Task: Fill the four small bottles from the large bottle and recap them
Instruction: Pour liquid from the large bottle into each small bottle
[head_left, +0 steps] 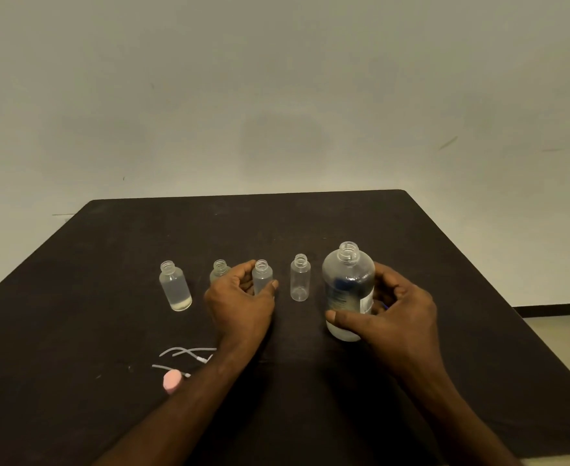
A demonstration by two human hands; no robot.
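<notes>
Left hand (243, 297) gripping third small bottle (262, 275), right hand (394, 307) gripping large bottle (349, 290). Risk: narrow neck, fast tilt spills onto table (310, 223).

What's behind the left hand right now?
The left hand grips one small bottle; another small bottle stands behind it, only neck and shoulder visible, contents hidden.

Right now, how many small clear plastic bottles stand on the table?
4, in a row: far-left bottle, second bottle behind left hand, third bottle in its grip, fourth bottle.
</notes>
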